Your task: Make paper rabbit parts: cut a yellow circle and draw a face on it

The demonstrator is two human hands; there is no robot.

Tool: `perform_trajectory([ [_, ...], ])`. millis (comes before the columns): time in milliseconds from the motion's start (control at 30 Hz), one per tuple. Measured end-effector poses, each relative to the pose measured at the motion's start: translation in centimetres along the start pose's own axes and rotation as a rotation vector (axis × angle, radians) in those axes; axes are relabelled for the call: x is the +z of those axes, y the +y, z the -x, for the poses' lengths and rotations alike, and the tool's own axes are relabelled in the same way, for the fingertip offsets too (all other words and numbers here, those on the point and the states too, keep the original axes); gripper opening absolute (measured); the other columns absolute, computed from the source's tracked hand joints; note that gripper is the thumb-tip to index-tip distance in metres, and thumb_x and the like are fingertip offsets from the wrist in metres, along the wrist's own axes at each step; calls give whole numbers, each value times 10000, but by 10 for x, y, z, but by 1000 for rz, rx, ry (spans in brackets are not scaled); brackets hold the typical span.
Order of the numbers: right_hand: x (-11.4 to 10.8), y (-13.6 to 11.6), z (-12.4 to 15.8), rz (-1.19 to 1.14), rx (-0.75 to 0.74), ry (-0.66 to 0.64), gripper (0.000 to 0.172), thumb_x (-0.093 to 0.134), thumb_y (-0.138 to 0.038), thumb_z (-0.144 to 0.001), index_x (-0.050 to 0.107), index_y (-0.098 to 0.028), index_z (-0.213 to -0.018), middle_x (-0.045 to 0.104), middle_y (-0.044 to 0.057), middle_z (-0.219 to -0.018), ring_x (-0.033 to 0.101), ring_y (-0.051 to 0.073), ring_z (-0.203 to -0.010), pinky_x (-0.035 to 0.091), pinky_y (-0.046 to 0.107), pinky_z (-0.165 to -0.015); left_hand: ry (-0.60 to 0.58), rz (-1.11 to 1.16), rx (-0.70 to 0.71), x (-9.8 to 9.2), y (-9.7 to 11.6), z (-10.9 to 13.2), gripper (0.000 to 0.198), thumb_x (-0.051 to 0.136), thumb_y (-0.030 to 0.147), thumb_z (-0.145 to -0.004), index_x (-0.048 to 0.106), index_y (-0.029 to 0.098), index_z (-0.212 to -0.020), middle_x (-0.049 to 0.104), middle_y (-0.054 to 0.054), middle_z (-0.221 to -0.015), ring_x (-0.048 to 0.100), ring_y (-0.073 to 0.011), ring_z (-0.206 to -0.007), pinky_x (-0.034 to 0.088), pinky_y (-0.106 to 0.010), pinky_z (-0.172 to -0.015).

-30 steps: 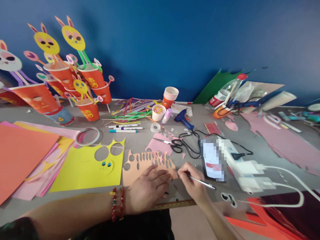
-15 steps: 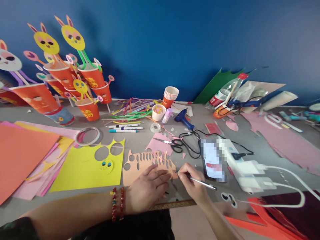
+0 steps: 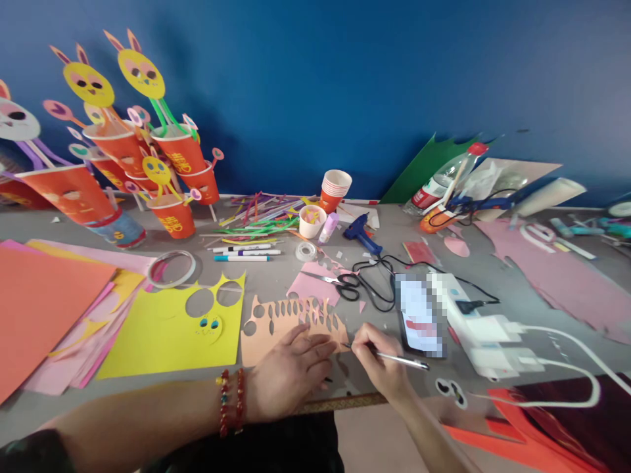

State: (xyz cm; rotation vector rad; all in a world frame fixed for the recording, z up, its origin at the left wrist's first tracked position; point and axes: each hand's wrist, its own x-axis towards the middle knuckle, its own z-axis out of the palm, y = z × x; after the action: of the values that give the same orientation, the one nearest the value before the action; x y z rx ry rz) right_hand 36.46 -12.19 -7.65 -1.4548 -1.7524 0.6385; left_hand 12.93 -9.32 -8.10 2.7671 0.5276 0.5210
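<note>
My left hand (image 3: pixel 290 371) lies flat with fingers stretched over the peach paper (image 3: pixel 261 345), whose upper part has several cut-out holes. In my right hand (image 3: pixel 379 361) is a pen (image 3: pixel 404 360), its tip touching or just over the paper's right edge. To the left lies a yellow sheet (image 3: pixel 148 335) with round holes and a small drawn face (image 3: pixel 209 325). Above the peach paper, black-handled scissors (image 3: pixel 348 287) rest partly on a pink paper scrap (image 3: pixel 308 282). A phone (image 3: pixel 421 318) with a lit screen lies to the right of my right hand.
Red paper cups (image 3: pixel 172 217) with rabbit figures stand at the back left. Markers (image 3: pixel 241 258), a tape roll (image 3: pixel 306 251), a glue stick (image 3: pixel 328 228) and a blue glue gun (image 3: pixel 362 233) lie mid-table. A white power strip (image 3: pixel 458 309) with cables and a plastic bottle (image 3: pixel 444 180) are on the right.
The pen's tip has shifted slightly down along the paper's right edge, and its back end sits a little lower. My left hand has stayed in place.
</note>
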Motion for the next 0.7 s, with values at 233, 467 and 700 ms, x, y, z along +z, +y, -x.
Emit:
perform_trajectory([
  [233,0,2,3,-47,34,-25,264,456,-138,-872,387,-226,-633,446,-47,-566,438,124,-523,324,254,-528,-10,16,-10,0,0,0,250,480,362,-1022,620,208,-1160,543,-10,-1461,417,-202,-1392,72,-410,-1251],
  [467,-2,3,3,-83,36,-30,279,455,-138,-869,351,-227,-627,386,-55,-568,390,118,-514,293,258,-518,3,18,-9,4,-1,1,248,495,363,-1014,618,206,-1161,554,-12,-1450,424,-202,-1386,68,-417,-1251],
  [700,-2,3,3,-99,31,-30,277,455,-132,-866,364,-224,-621,381,-54,-568,387,120,-519,285,265,-524,-1,17,-1,4,-2,1,246,505,366,-1008,619,207,-1157,547,-18,-1456,417,-196,-1390,63,-409,-1250],
])
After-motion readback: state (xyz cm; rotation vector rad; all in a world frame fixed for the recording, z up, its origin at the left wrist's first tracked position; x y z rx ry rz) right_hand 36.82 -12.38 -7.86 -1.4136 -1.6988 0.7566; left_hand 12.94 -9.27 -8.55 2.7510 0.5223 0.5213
